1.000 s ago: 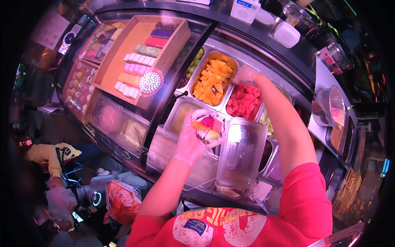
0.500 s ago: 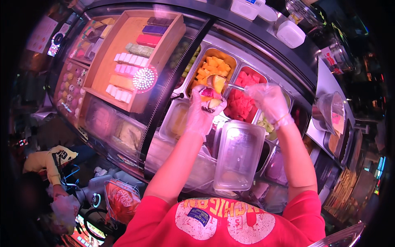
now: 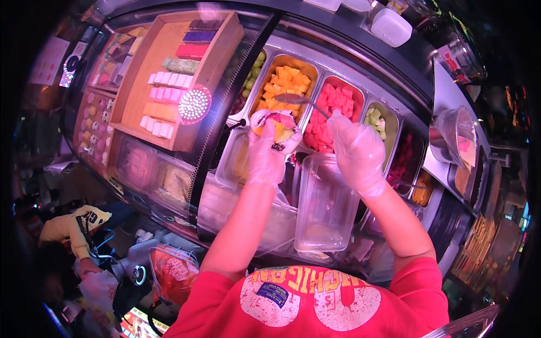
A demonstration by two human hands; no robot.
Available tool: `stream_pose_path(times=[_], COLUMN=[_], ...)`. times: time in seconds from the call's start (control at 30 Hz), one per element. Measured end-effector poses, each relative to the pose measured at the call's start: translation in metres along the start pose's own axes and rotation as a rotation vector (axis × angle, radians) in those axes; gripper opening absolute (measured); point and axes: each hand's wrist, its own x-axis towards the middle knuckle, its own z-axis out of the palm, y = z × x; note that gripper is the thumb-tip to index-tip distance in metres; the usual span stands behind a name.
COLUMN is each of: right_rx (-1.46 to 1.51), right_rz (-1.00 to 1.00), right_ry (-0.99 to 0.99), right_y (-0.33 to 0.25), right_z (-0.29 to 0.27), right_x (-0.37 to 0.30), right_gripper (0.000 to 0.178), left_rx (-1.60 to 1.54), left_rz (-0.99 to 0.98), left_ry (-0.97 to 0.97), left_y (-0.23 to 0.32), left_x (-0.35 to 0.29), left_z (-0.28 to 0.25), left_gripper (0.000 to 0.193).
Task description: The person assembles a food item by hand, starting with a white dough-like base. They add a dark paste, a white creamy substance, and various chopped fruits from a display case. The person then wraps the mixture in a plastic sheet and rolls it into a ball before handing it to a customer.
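Note:
My gloved left hand (image 3: 265,158) is closed around a small whitish cup of cut fruit (image 3: 280,130). Orange, pink and pale pieces show at its top; whether its wall is a cup or a soft wrapper I cannot tell. In my gloved right hand (image 3: 359,153) is a metal spoon (image 3: 291,98), its bowl above the near part of the mango pan (image 3: 288,79), just beyond the cup. The spoon's handle crosses over a pan of pink watermelon cubes (image 3: 327,127). No fruit can be made out on the spoon.
Right of the watermelon stands a pan of pale green cubes (image 3: 376,121); green grapes (image 3: 253,73) lie on the left. A clear lidded tub (image 3: 327,208) sits below my hands. A wooden tray of wrapped sweets (image 3: 169,73) is at left. A person's yellow sleeve (image 3: 67,231) shows lower left.
The spoon held a yellow-orange piece at the cup's edge; now an orange piece sits on top of the cup's fruit. The spoon has lifted away, and my right hand has come slightly nearer.

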Motion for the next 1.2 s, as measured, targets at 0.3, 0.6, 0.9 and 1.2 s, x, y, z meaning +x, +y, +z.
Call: stream_pose_path(times=[0.3, 0.6, 0.9, 1.2], right_rx=[0.015, 0.003, 1.154, 1.031], right_rz=[0.147, 0.024, 1.428, 1.184], right_ry=[-0.364, -0.464, -0.336, -0.353], right_y=[0.075, 0.089, 0.060, 0.019], right_z=[0.124, 0.184, 0.139, 0.038], right_x=[0.019, -0.007, 0.010, 0.011], right_gripper=[0.013, 0.007, 0.019, 0.020], left_rx=[0.153, 0.006, 0.046, 0.092], left_rz=[-0.131, -0.237, -0.269, -0.205], left_ry=[-0.077, 0.005, -0.094, -0.155], left_y=[0.026, 0.024, 0.029, 0.029], left_x=[-0.026, -0.018, -0.010, -0.002], left_z=[-0.031, -0.072, -0.068, -0.051], left_gripper=[0.035, 0.044, 0.052, 0.053])
